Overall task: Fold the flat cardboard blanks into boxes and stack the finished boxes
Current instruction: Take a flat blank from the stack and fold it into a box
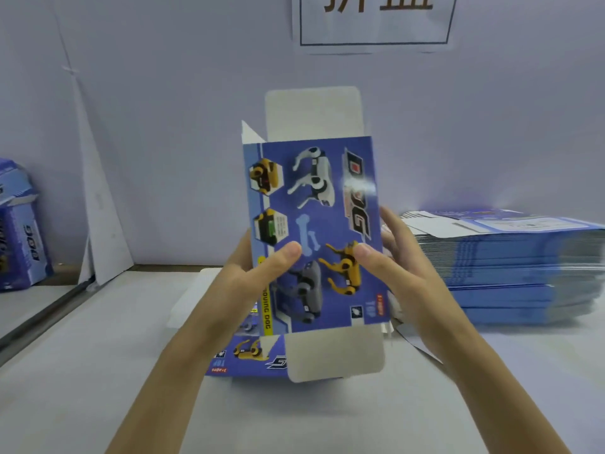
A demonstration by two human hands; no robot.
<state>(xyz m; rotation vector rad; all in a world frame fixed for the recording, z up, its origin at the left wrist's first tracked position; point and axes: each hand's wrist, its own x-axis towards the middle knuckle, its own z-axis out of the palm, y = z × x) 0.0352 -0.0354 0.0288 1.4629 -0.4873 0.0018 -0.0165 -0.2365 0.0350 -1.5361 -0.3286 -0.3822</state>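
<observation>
Cardboard blank (314, 231): blue printed carton held upright between both hands, above the surface (98, 371), plain flaps open at top and bottom.
Left hand (262, 270): grips the left edge, thumb on the printed face, fingers behind.
Right hand (402, 267): pinches the right edge likewise.
Stack of blanks (523, 267): just right of the right hand.
Folded box (19, 231): far left of the left hand.
</observation>
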